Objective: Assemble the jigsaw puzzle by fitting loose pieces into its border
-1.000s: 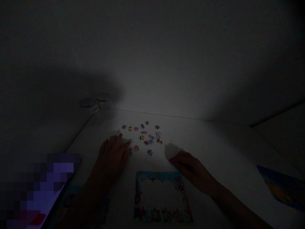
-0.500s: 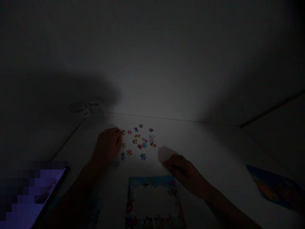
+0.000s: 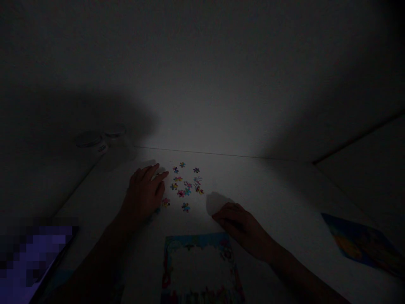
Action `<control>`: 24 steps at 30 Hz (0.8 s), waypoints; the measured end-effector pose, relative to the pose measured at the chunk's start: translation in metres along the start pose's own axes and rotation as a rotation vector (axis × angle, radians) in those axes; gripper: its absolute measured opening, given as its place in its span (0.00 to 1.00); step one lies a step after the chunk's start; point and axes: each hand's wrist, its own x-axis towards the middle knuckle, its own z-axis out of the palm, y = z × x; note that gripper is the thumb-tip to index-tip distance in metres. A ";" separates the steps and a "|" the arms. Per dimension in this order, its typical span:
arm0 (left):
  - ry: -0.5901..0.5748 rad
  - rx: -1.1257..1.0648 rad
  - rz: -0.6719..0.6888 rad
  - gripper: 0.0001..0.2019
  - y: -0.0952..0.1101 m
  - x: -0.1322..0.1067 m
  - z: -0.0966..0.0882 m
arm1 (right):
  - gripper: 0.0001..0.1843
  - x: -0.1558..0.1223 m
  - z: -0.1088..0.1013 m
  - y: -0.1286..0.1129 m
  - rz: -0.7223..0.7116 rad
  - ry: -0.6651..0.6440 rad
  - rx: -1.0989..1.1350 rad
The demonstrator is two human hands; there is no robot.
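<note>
Loose jigsaw puzzle pieces (image 3: 181, 193) lie scattered on the white table, small and brightly coloured. At their left edge is my left hand (image 3: 144, 192), fingers apart and stretched toward the pieces, covering some of them. My right hand (image 3: 242, 226) rests to the right of the pieces with fingertips pressed together; anything between them is too dark and small to make out. Below and between both hands lies a partly built puzzle (image 3: 194, 240), its colourful border around a pale, unfilled middle.
At the back left stand two lidded clear jars (image 3: 115, 133). A lit screen (image 3: 38, 261), partly pixelated, is at the lower left. Far right lies a blue and orange picture sheet (image 3: 357, 245). A wall rises behind the table; the light is very dim.
My left hand has spread its fingers from a pinch and now covers pieces on the left. The right hand keeps its closed shape. The view has shifted slightly.
</note>
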 end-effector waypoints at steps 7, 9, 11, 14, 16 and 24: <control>-0.068 -0.140 0.158 0.18 0.000 -0.003 -0.002 | 0.10 0.001 -0.002 -0.002 0.002 -0.023 0.009; -0.051 -0.148 0.154 0.19 0.001 -0.003 -0.003 | 0.10 0.001 -0.002 -0.003 0.001 -0.027 0.007; -0.073 -0.167 0.191 0.20 0.003 -0.003 -0.003 | 0.10 0.002 -0.003 -0.004 0.001 -0.028 -0.007; -0.134 -0.208 0.285 0.21 0.006 -0.003 -0.003 | 0.11 0.002 -0.003 -0.006 -0.013 -0.017 -0.027; -0.141 -0.219 0.307 0.20 0.007 -0.003 -0.002 | 0.12 0.002 -0.003 -0.006 -0.029 -0.009 -0.029; -0.073 -0.180 0.336 0.20 0.012 -0.005 0.005 | 0.10 0.002 -0.007 -0.024 -0.037 0.154 0.152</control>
